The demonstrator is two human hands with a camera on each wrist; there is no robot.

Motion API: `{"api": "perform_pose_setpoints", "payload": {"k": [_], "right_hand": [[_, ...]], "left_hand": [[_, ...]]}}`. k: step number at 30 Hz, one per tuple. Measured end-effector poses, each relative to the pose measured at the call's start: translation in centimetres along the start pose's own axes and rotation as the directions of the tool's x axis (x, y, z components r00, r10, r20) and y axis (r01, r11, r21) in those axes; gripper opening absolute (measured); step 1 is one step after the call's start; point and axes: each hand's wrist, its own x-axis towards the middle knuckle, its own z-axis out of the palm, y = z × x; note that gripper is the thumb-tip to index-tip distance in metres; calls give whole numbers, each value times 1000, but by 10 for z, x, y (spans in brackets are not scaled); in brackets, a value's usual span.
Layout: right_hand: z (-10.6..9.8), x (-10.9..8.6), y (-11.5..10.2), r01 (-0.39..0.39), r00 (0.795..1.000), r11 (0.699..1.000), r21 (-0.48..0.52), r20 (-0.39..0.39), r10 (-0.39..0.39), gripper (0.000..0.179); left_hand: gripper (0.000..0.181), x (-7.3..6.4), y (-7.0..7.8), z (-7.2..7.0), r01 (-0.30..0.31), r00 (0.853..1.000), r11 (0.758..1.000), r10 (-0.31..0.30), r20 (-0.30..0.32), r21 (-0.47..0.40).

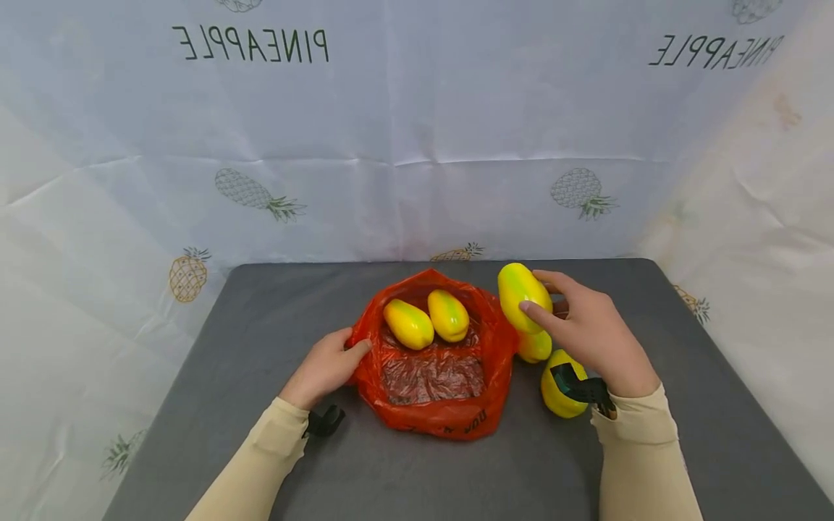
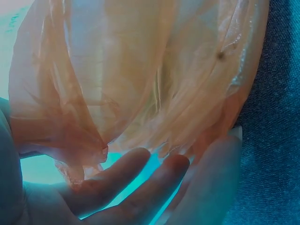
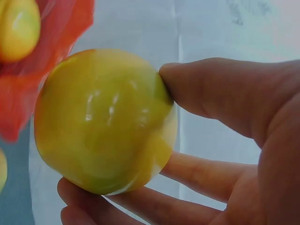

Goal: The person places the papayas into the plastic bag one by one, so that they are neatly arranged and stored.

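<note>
A red plastic bag point(image 1: 433, 420) lies with its mouth spread wide, and two yellow papayas point(image 1: 408, 324) with greenish streaks sit inside. My left hand point(image 1: 324, 367) pinches the bag's left rim between thumb and fingers; the left wrist view shows the thin film point(image 2: 126, 84) gathered at the fingertips. To the right of the bag, my right hand point(image 1: 596, 329) holds another papaya point(image 3: 105, 122) in the air, thumb on one side and fingers on the other. Below it, one papaya point(image 1: 536, 347) rests against the bag's right side, and another point(image 1: 557, 398) lies partly hidden behind the right wrist strap.
All this stands on a dark grey table point(image 1: 274, 318). Behind it hangs a pale cloth point(image 1: 417, 108) printed with pineapples and mirrored lettering. Dark straps point(image 1: 326, 421) sit on both wrists.
</note>
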Motion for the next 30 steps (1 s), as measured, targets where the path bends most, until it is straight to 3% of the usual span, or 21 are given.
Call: {"api": "perform_pose_setpoints", "payload": {"k": [5, 16, 30], "right_hand": [[17, 4, -24, 58, 998, 998, 11, 11, -58, 73], [78, 10, -68, 178, 982, 984, 14, 56, -178, 68], [129, 8, -98, 250, 957, 968, 12, 147, -249, 66]], "left_hand": [[28, 0, 2, -2, -9, 1000, 1000, 10, -13, 22], [29, -3, 5, -6, 20, 999, 1000, -19, -44, 21], [30, -4, 7, -9, 42, 998, 999, -41, -58, 22]]}}
